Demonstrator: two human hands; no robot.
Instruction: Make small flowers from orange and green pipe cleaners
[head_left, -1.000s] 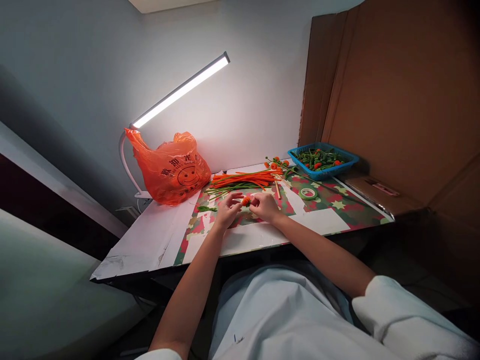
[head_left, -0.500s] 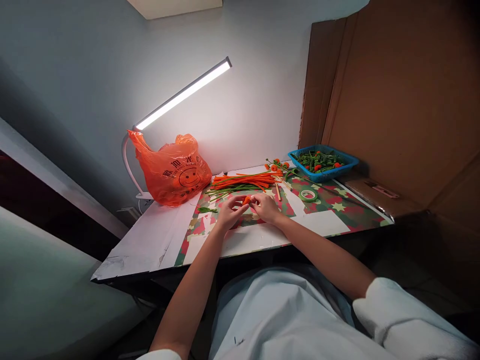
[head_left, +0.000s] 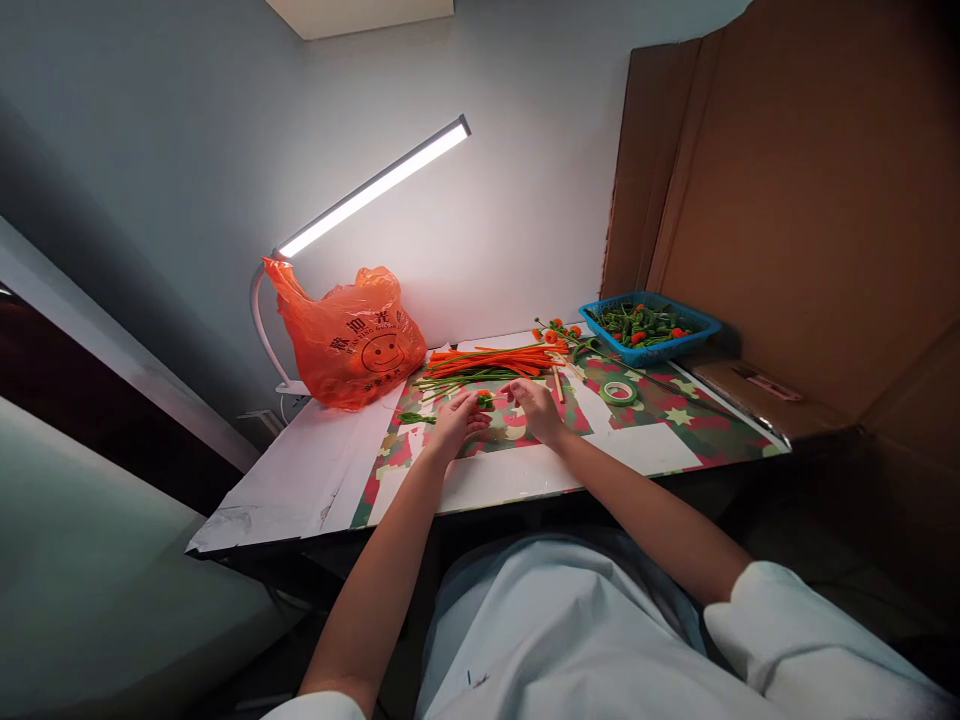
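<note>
At centre frame I log one small fuzzy piece (head_left: 485, 400), green with an orange tip, pinched in the grip of my left hand (head_left: 459, 421) just above the table (head_left: 300, 480), while my right hand (head_left: 534, 409) sits just beside it, fingers curled narrow, and I cannot tell whether it holds anything. Behind the hands lie a bundle of thin orange and green stems (head_left: 487, 363), a roll of green tape (head_left: 618, 391) and a blue mesh basket (head_left: 651, 325) of green and orange bits at right. The table carries a red-and-green starred paper sheet (head_left: 675, 410), a glossy crinkled orange plastic bag (head_left: 349, 335) and a white bar lamp (head_left: 375, 185) at upper left, with a pale wall behind and a brown cardboard panel (head_left: 810, 190) at right.
</note>
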